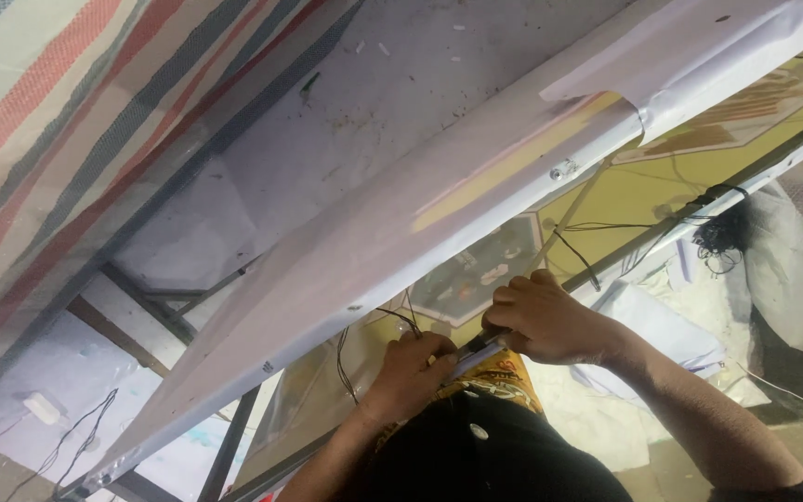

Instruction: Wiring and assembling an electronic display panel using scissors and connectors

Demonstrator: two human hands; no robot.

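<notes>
My left hand point(415, 370) and my right hand point(543, 321) meet just under the lower edge of a long white panel point(374, 242) that runs diagonally across the view. Between them is a thin tool point(478, 350) with a dark part and a pale, shiny part. My right hand is closed around its upper end and my left hand's fingers are closed at its lower end. Thin black wires point(400, 318) loop out from under the panel beside my left hand. What the tool's tip touches is hidden by my fingers.
A striped red, grey and cream tarp point(58, 112) fills the upper left. Dark metal frame bars point(146, 302) cross below it. A yellow printed sheet point(643, 186) lies behind the panel, with a tangle of black wire point(722, 232) and clear plastic wrap point(801, 270) at the right.
</notes>
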